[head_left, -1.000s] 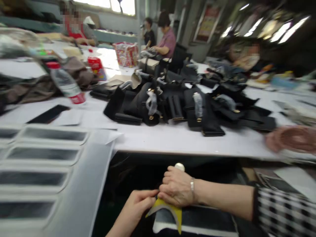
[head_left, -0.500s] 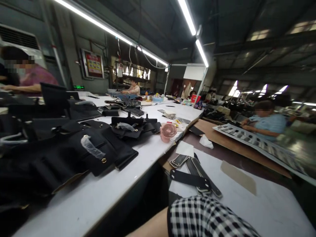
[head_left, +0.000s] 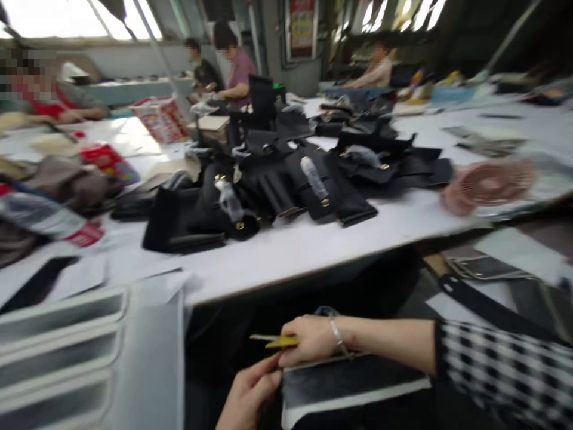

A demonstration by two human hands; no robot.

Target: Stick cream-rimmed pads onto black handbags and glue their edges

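My right hand (head_left: 313, 337), with a bracelet at the wrist, is closed around small yellow thread snips (head_left: 283, 342), whose two tips point left. Below it lies a black leather-like panel (head_left: 322, 385) with a pale strip across it, close to my body. At the panel's upper left corner my left hand (head_left: 253, 385) pinches the edge between thumb and fingers. The two hands touch or nearly touch there. Part of the panel is hidden under my right hand and forearm.
Black bags (head_left: 268, 185) with wrapped handles crowd the white table (head_left: 286, 251) ahead. A pink fan (head_left: 487, 182) stands right, near black straps (head_left: 483, 304). At left are a plastic bottle (head_left: 49, 218) and a board with dark strips (head_left: 152, 352). Several people work beyond.
My view has swung left and down. Both hands, the yellow snips and the black panel now show, where before only my checked sleeve and part of an arm did.
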